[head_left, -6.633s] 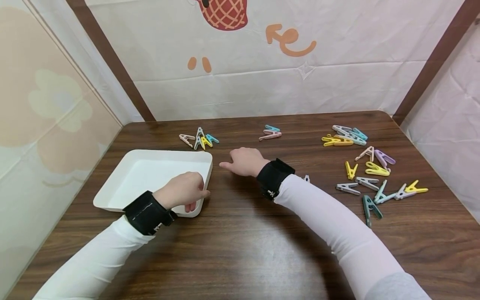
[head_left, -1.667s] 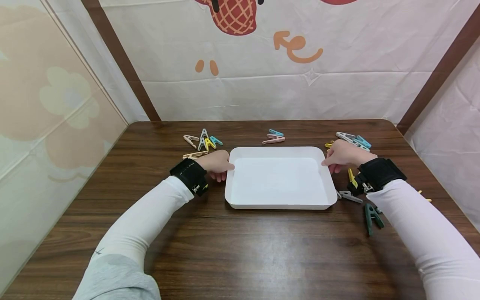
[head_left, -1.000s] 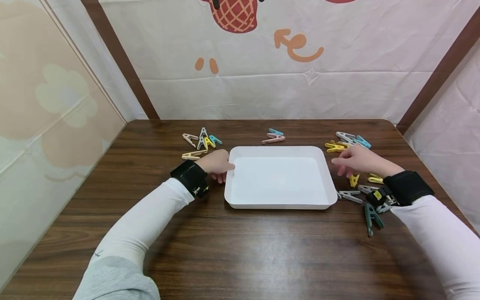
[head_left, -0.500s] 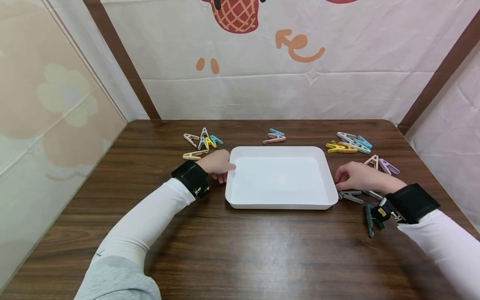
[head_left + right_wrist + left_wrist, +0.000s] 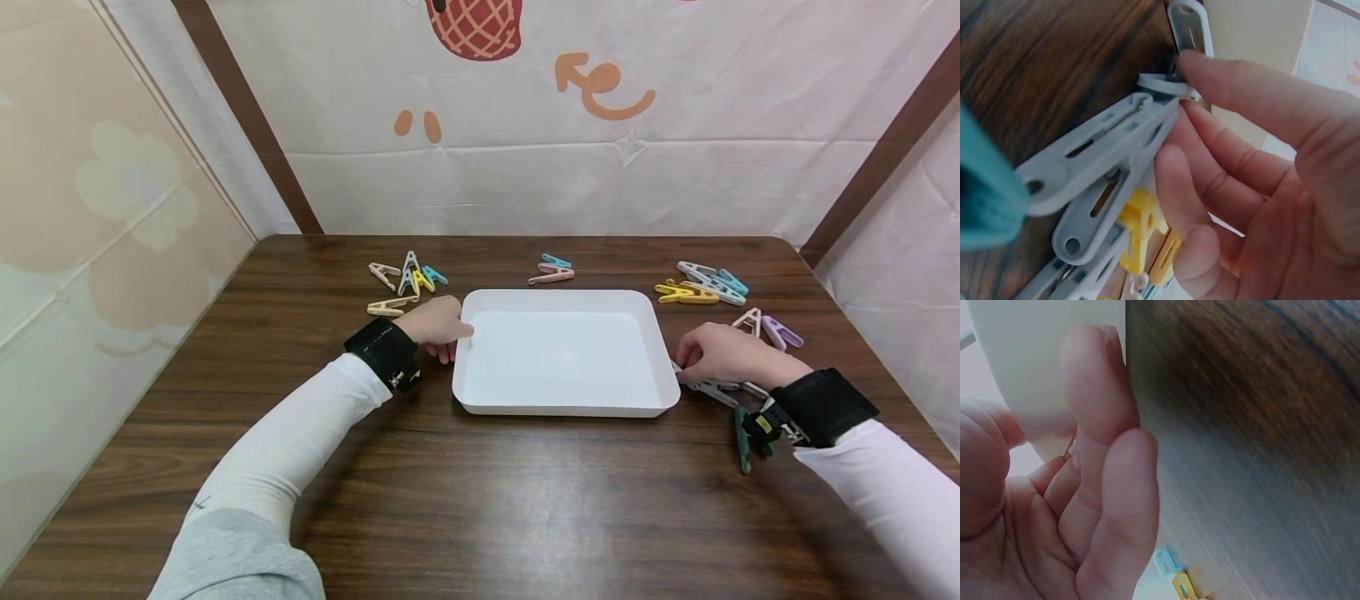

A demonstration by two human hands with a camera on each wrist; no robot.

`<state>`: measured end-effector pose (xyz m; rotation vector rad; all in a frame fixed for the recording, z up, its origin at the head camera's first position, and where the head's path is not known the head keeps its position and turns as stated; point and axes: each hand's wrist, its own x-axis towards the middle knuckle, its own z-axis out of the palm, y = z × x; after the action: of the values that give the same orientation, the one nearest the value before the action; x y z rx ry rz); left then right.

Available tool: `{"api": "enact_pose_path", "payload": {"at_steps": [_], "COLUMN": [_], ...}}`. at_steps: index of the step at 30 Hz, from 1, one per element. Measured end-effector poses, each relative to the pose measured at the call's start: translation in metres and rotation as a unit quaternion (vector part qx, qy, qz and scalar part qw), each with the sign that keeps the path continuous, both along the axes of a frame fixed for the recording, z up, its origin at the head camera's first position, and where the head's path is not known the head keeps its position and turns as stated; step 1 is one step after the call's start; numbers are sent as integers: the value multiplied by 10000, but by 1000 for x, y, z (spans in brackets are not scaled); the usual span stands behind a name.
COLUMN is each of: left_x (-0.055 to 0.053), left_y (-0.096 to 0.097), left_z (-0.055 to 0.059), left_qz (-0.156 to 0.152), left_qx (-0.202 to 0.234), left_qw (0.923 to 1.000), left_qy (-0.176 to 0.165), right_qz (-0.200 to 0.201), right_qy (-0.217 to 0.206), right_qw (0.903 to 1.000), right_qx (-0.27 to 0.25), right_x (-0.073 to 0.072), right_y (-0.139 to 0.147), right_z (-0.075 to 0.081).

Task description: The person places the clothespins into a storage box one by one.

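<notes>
A shallow white tray (image 5: 566,412) lies on the wooden table. My left hand (image 5: 437,323) grips its left side, thumb over the rim and fingers along the outer wall (image 5: 1029,356). At the tray's right side, my right hand (image 5: 720,357) pinches a grey clothespin (image 5: 1190,31) between thumb and fingertips, close against the tray wall in the right wrist view. Touching that clothespin's area, other grey clothespins (image 5: 1097,147) lie under and beside the hand. Behind them shows a yellow clothespin (image 5: 1140,228). The fingers partly hide the pinched clothespin.
A dark green clothespin (image 5: 742,440) lies nearer me. Purple (image 5: 780,332), yellow (image 5: 675,292) and blue (image 5: 731,282) clothespins are scattered behind the right hand. A pink clothespin (image 5: 551,273) lies behind the tray, and a cream clothespin (image 5: 392,307) near the left hand.
The tray has come from the left to the middle. My right hand let go of its right rim, moved down toward me and took hold of a grey clothespin; a neighbouring grey clothespin shifted.
</notes>
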<state>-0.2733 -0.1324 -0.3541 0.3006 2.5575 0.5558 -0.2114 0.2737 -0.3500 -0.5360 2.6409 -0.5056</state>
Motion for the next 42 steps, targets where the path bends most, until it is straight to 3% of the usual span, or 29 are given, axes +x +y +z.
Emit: {"api": "enact_pose_path", "payload": {"at_steps": [9,18,24,42], "left_x": [1,4,2,0], "left_y": [1,0,-1,1], "left_z": [1,1,0,1], "left_qz": [-10,42,45,62], "left_qx": [24,36,-26,-139], "left_qw": [10000,10000,10000,9999], "left_qy": [-11,-32,35,-1], "right_qz": [-112,-439,-488,-584], "right_qy": [347,497,525,440], "right_qw": [9992,9926,9887,9900], "right_qx": [146,1021,1320,1205], "right_x": [-1,7,8,6], "right_y": [5,-9,-12,-12], "right_z": [-2,5,4,7]}}
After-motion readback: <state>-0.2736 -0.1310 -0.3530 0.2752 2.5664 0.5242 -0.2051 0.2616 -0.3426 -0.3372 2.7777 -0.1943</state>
